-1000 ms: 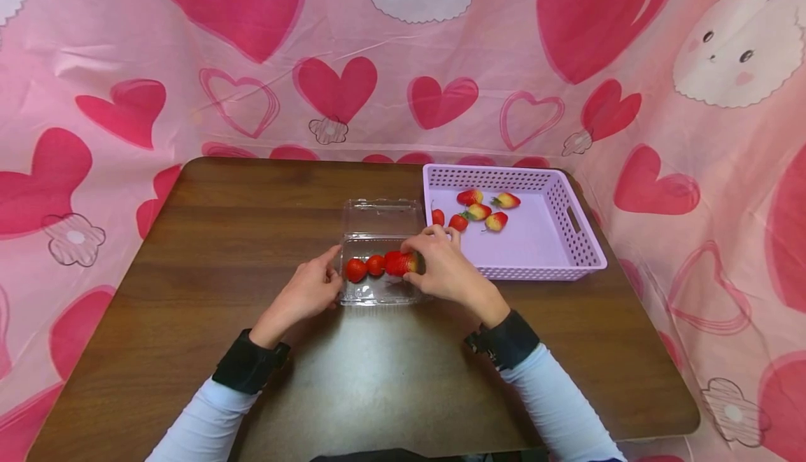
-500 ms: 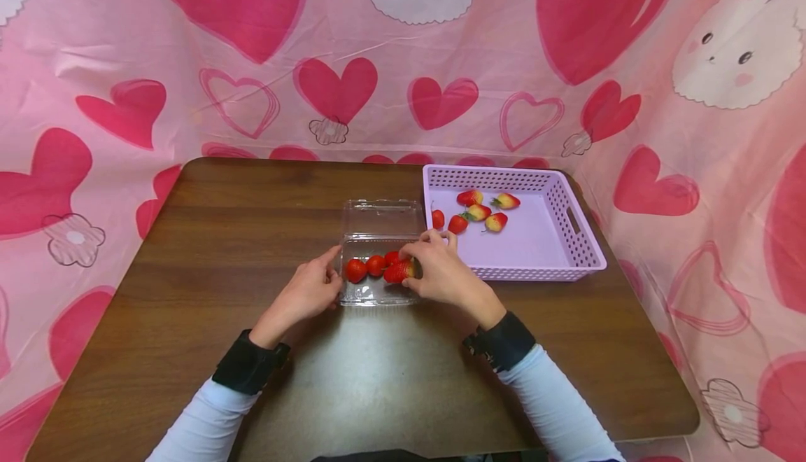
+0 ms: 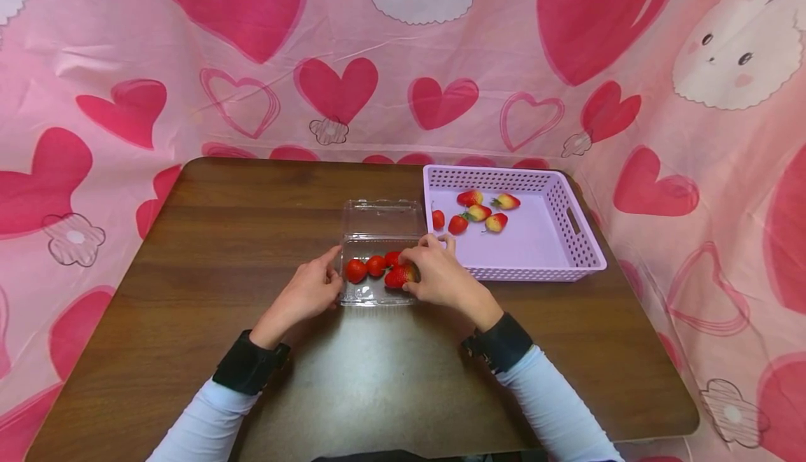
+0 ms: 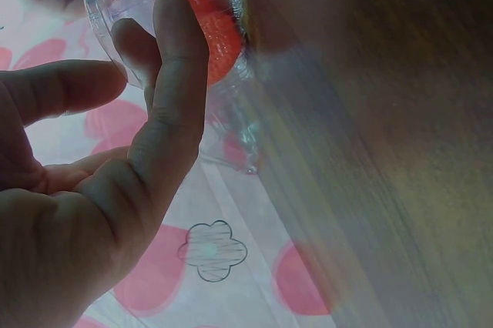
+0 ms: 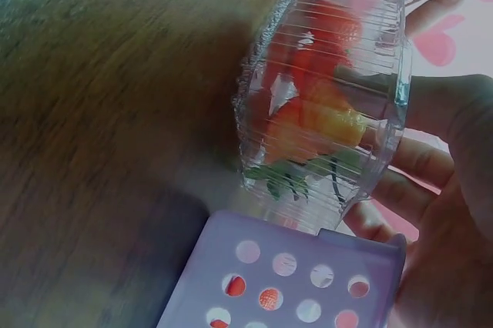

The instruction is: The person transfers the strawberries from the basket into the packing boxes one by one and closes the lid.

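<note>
Fingers (image 3: 412,260) around strawberry (image 3: 397,276) in clamshell (image 3: 371,294)

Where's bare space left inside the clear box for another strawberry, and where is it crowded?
The clear plastic clamshell box is bare along its near edge, below the red strawberries. Its far row is crowded: strawberries side by side, the right hand pinching one there. The left hand borders the left wall.

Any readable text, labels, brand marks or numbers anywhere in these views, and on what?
None can be read in any view.
Clear clamshell box: no label or print shows.
Purple basket: plain, only perforations.
Pink backdrop cloth: hearts, flowers and bunny faces, no words.
Black wrist straps: no marking visible.
</note>
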Action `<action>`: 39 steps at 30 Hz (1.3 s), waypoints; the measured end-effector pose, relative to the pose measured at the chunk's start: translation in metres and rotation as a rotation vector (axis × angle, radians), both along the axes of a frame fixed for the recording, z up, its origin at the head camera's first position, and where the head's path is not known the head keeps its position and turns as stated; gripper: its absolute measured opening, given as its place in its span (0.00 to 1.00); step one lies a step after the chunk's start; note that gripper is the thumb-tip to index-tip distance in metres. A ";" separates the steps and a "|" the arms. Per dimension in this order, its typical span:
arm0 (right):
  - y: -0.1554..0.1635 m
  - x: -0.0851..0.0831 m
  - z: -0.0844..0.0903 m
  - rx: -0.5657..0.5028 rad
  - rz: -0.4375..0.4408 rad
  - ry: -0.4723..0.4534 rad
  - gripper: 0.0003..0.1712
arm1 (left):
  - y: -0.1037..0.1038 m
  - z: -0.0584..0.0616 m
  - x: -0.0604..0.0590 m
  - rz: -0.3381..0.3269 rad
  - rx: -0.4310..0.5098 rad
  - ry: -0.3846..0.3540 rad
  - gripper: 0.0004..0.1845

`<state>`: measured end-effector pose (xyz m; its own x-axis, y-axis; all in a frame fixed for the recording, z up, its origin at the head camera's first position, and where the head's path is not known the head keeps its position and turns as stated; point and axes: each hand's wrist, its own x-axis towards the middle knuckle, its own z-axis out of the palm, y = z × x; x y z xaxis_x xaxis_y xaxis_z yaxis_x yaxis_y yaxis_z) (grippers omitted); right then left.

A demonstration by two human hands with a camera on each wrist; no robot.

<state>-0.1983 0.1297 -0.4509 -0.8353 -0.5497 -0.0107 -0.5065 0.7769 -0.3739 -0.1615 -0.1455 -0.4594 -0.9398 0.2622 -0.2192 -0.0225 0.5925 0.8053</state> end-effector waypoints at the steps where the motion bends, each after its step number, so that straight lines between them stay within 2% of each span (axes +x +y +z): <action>1: 0.000 0.000 -0.001 0.003 0.000 0.002 0.26 | 0.000 0.000 0.000 0.002 -0.001 -0.001 0.38; 13: -0.002 -0.001 -0.003 0.057 0.042 0.064 0.27 | 0.002 0.001 0.000 0.007 -0.009 0.003 0.38; 39: -0.001 -0.002 -0.003 0.123 0.030 0.029 0.27 | 0.003 0.001 0.000 0.014 -0.026 0.003 0.38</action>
